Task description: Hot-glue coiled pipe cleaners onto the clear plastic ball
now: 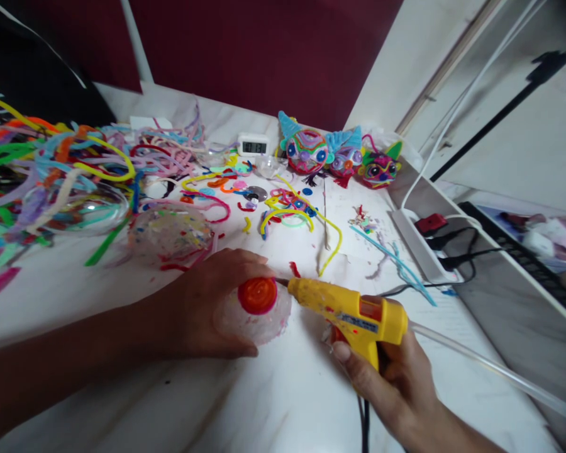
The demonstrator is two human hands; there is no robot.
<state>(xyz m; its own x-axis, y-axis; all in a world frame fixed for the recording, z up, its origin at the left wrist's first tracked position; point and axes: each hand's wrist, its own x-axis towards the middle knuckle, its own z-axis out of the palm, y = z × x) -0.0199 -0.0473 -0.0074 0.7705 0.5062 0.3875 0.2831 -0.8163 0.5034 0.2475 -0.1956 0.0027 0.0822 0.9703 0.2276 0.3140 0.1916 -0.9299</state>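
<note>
My left hand (212, 305) is wrapped round a translucent dome (273, 321) resting low over the white tabletop. On the dome sits a red and orange pipe-cleaner disc (257, 295). My right hand (396, 384) grips a yellow glue gun (344, 308), its thumb near the red trigger. The gun's metal nozzle points left and reaches the right edge of the disc, close to my left fingertips; whether it touches cannot be told. A clear glue stick (490, 365) extends from the gun's back.
Tangled pipe cleaners (75, 151) fill the left side, beside a speckled clear dome (170, 233). Decorated animal heads (306, 151) and a digital clock (253, 145) stand at the back. A power strip (422, 245) lies on the right, and a black cable hangs below the gun.
</note>
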